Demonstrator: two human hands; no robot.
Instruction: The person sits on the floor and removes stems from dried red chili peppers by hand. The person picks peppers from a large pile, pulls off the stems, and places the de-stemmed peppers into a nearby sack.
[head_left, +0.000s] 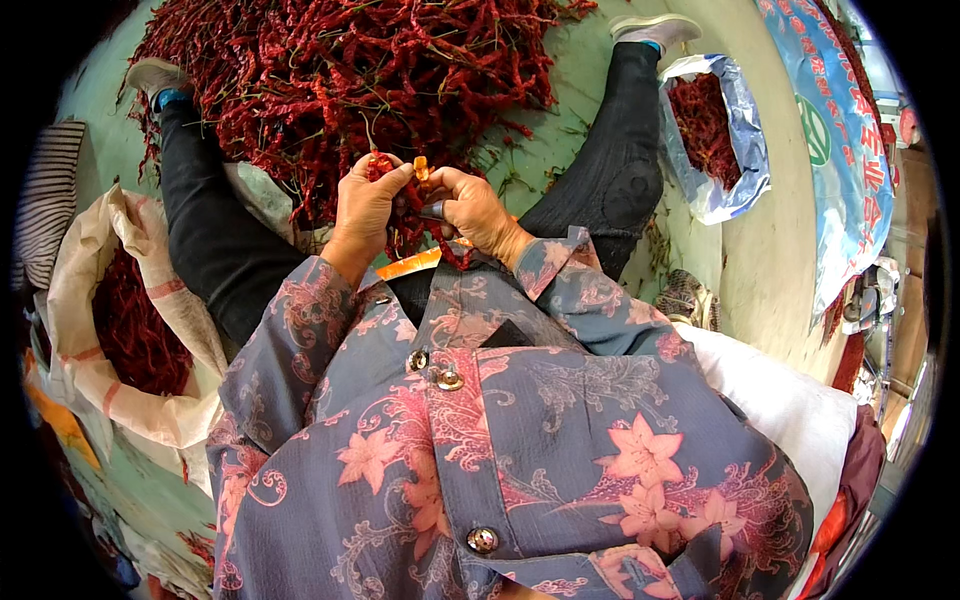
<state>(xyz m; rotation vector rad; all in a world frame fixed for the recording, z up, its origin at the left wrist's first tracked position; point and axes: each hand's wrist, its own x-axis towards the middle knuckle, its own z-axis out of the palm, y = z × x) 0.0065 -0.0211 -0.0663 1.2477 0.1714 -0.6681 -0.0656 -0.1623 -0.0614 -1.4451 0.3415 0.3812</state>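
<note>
My left hand (367, 210) pinches a wrinkled dried red chilli (381, 165) between thumb and fingers, its pale stem pointing up. Close beside it, my right hand (480, 210) has its fingers bent around more dried chillies (409, 225), which dangle between and below both hands. A grey metal-looking band (433, 211) sits on a digit of the right hand. At its index fingertip is a shiny amber piece (421, 168); whether this is a chilli or a finger cover I cannot tell. Just ahead rises a big heap of dried red chillies (345, 82), many with stems.
My outstretched legs flank the heap. An open woven sack (79, 300) holding chillies stands at left, and a plastic bag (739, 90) with chillies lies beyond my right leg. A blue printed sack (825, 150) bears writing at far right. An orange strip (411, 264) lies in my lap.
</note>
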